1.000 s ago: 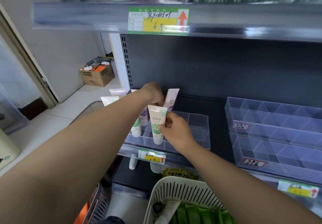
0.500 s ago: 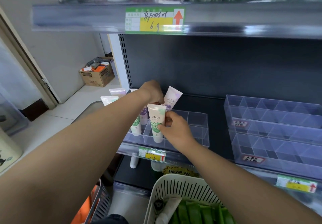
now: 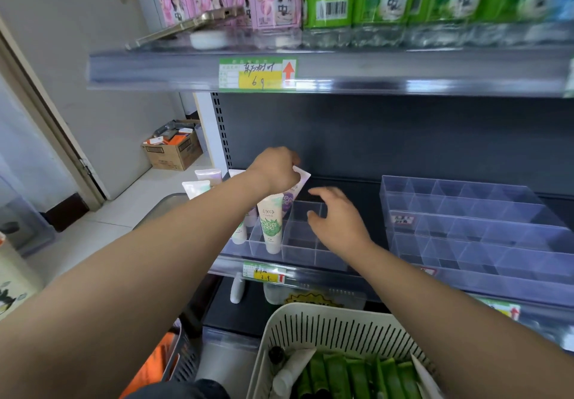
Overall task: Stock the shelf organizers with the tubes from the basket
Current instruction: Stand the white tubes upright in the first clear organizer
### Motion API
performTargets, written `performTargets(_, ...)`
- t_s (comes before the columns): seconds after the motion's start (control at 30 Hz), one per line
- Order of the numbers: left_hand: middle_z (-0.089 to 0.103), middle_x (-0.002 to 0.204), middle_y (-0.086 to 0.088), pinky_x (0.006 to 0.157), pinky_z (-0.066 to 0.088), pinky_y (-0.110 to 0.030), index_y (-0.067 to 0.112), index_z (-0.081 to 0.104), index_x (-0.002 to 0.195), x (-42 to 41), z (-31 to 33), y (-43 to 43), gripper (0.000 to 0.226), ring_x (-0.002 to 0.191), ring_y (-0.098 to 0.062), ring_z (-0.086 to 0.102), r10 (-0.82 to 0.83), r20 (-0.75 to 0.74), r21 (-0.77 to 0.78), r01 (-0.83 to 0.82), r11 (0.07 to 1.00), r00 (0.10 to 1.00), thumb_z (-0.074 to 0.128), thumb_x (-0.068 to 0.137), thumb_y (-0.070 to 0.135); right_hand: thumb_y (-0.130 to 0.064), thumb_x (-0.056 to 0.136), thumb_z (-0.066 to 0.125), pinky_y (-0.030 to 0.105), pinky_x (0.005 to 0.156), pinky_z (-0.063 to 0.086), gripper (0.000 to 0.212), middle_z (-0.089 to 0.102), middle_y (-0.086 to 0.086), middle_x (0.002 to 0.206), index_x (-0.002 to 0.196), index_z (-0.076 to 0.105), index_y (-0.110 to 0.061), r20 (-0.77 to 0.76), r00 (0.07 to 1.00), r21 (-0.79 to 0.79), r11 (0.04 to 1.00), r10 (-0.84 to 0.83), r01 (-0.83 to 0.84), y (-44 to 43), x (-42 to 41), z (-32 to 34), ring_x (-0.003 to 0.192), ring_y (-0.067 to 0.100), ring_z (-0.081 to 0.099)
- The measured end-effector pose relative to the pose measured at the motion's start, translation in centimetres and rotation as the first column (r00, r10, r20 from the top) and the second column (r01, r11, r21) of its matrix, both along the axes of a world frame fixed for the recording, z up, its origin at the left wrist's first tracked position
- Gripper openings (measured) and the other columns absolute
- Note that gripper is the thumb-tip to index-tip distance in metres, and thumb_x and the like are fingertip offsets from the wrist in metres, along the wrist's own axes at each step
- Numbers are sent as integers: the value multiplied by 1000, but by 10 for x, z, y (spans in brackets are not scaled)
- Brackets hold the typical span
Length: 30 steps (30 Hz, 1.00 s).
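Observation:
My left hand grips the top of a purple-labelled tube that leans over the back row of a clear shelf organizer. In the organizer's front row a cream tube with a green label stands cap down, with other tubes behind my left forearm. My right hand hovers open over the organizer's right compartments, holding nothing. A white slotted basket below holds green tubes and a white tube.
A second, larger clear organizer sits on the same shelf to the right. The shelf above carries pink and green packs and a phone. A cardboard box stands on the floor at left.
My right hand let go of the green-labelled tube, which now stands in its compartment, and moved right. My left hand still holds the purple tube. The view tilted upward.

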State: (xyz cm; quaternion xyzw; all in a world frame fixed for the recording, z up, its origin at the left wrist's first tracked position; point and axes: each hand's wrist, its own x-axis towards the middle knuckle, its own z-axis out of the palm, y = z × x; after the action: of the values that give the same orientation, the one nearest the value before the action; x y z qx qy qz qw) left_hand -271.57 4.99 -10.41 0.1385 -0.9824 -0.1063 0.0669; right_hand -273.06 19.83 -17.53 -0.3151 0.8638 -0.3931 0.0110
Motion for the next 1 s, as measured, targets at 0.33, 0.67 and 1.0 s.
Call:
performTargets(0.33,49,133,-11,102,39,-37,14,43,136,49,-12,72,58,122,-31,47,-99,-68,-209,83,974,993,58,83,33,-38,92,47,45,117,14,68,-1,-1,159,150,12,-28,-196,980,355,930,-22,92,73,20,13,147,20,-1)
performTargets(0.67,24,153,-12,117,17,-42,16,24,147,99,-64,147,73,143,-29,19,-164,-48,-274,144,951,985,55,84,39,-43,91,48,46,117,12,75,-2,1,159,150,6,-28,-245,969,433,891,-33,139,147,54,-12,147,22,-3)
performTargets(1.0,24,152,-11,117,18,-41,15,23,146,140,-141,170,73,143,-27,16,-146,114,-201,166,965,983,54,85,40,-41,90,48,44,117,13,74,3,1,159,150,7,-26,-120,993,525,848,-14,76,199,84,-76,147,22,4)
